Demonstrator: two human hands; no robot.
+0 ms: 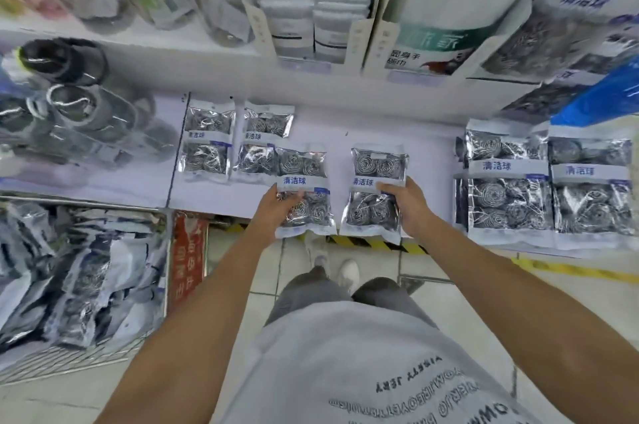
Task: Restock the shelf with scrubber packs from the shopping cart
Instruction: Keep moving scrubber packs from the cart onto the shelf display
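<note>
The left hand and right hand are each gripping a scrubber pack (labels up); better sliding both flat onto the shelf, beside the laid row.

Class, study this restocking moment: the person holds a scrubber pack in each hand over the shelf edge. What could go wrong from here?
1. Both the left pack and the right pack overhang the shelf front; released here, they might tip to the floor.
2. The left pack overlaps a pack lying on the shelf, so pushing it in could shift that row.
</note>
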